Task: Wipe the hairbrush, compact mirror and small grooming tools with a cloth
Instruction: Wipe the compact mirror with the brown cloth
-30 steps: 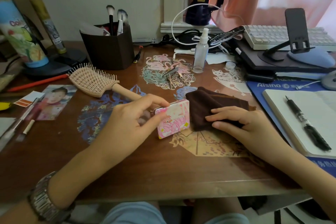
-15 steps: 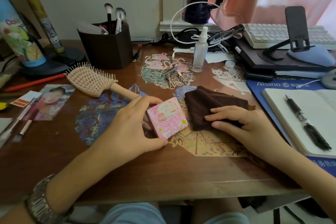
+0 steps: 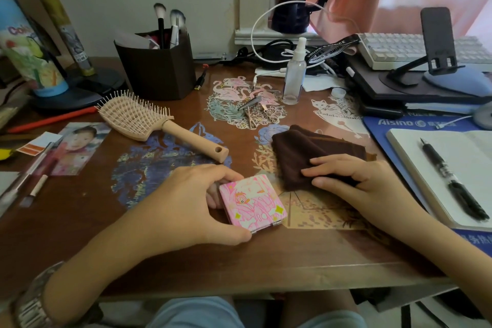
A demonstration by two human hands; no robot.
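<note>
Compact mirror (image 3: 253,201) closed, flat on desk (image 3: 266,261), pinched at its edges by left hand (image 3: 186,202). Right hand (image 3: 354,181) at 3 o'clock grips brown cloth (image 3: 300,152). Hairbrush (image 3: 149,121) at 10 o'clock, grooming tools (image 3: 253,109) at 12, spray bottle (image 3: 294,74) behind, none touching.

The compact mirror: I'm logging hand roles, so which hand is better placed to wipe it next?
The right hand. It already grips the brown cloth, which lies just beside the compact mirror. The left hand grips the mirror's edges flat on the desk, so it is busy steadying it.
</note>
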